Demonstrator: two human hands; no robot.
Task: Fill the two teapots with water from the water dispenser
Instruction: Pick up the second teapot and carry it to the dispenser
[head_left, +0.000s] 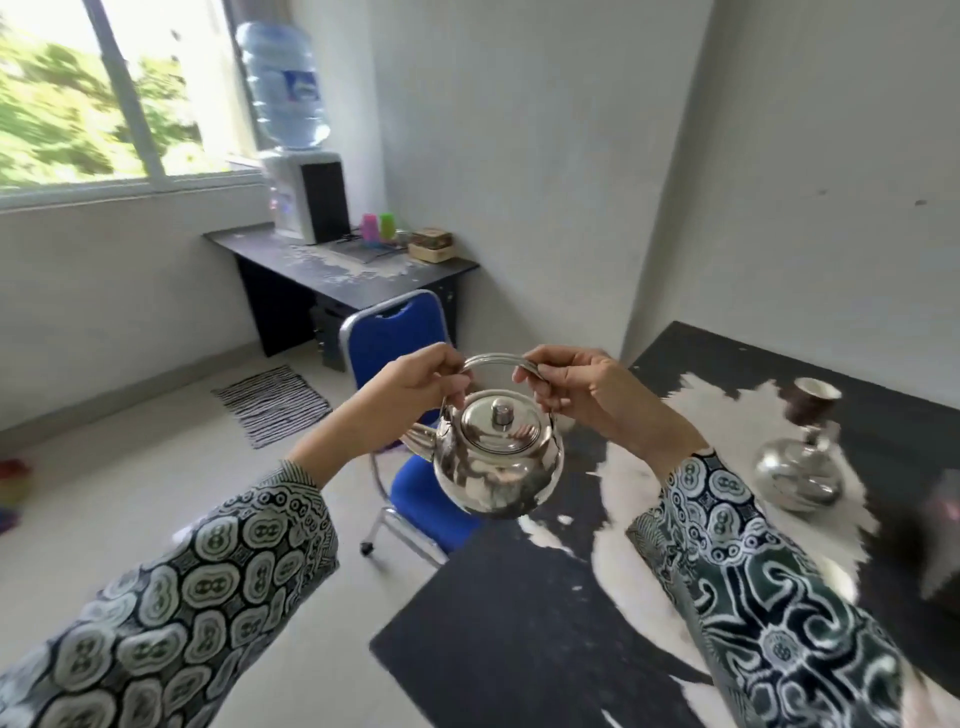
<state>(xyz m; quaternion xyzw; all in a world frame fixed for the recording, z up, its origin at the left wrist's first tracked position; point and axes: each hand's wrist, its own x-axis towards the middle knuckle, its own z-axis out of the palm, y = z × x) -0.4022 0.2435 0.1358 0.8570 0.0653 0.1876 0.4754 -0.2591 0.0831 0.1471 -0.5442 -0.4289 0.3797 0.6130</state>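
A shiny steel teapot (496, 470) with its lid on hangs in the air in front of me, spout pointing left. My left hand (415, 387) grips the left end of its arched handle and my right hand (582, 387) grips the right end. A second steel teapot (797, 475) stands on the worn black table (498, 623) at the right, a dark cup-like piece above it. The water dispenser (306, 200), white with a big blue bottle on top, stands on the dark desk (332, 267) at the far left by the window.
A blue chair (400, 338) stands between me and the desk, just behind the held teapot. A striped mat (272, 402) lies on the pale floor at the left. Pink and green cups (378, 227) and a small box (431, 244) sit on the desk beside the dispenser.
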